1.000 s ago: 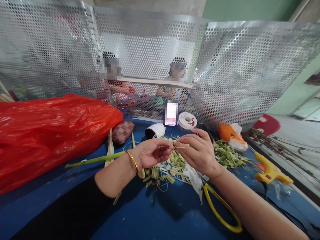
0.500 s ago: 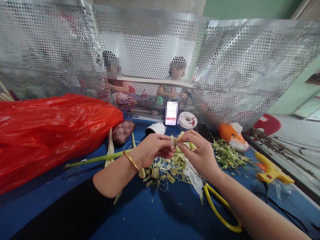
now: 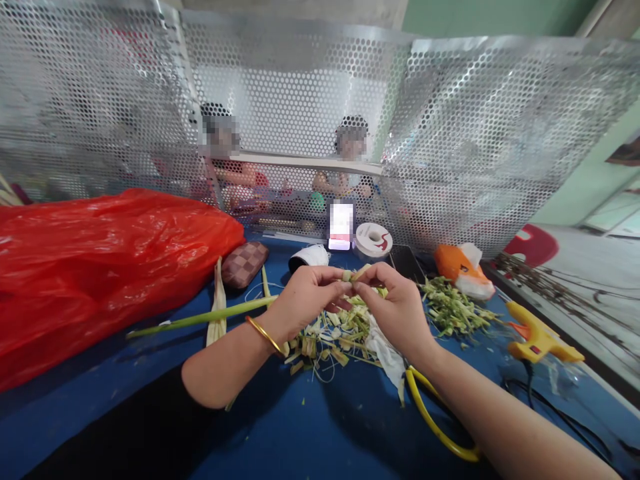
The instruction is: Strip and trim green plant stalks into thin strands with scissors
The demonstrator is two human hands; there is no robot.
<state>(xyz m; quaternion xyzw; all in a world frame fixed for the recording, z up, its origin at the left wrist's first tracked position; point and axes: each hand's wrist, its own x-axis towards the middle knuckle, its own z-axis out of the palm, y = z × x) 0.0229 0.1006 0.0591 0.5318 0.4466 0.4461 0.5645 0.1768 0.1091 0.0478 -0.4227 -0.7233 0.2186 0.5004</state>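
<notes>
Fingertip to fingertip, my left hand (image 3: 313, 293) and my right hand (image 3: 393, 300) pinch a small pale green leaf strip (image 3: 348, 275), which looks folded or coiled. My fingers cover much of it. Below them lies a heap of cut leaf scraps (image 3: 345, 337) mixed with thin clear thread. A long green stalk (image 3: 200, 317) passes behind my left wrist, crossing a dry pale husk strip (image 3: 218, 303). Scissors with yellow handles (image 3: 425, 407) lie partly under my right forearm, beside a crumpled white tissue (image 3: 387, 350).
A red plastic bag (image 3: 110, 260) and a checked pouch (image 3: 245, 265) lie left. Behind my hands are a phone (image 3: 341, 227), a ribbon spool (image 3: 373, 240) and a white thread roll (image 3: 310, 256). Right are leaf clippings (image 3: 455, 308), a tissue pack (image 3: 465, 272) and a yellow glue gun (image 3: 543, 340). Two people sit beyond a perforated screen.
My fingertips have drawn closer together around the leaf strip, and less of it shows above them. The camera view has shifted slightly; the things on the table stay put.
</notes>
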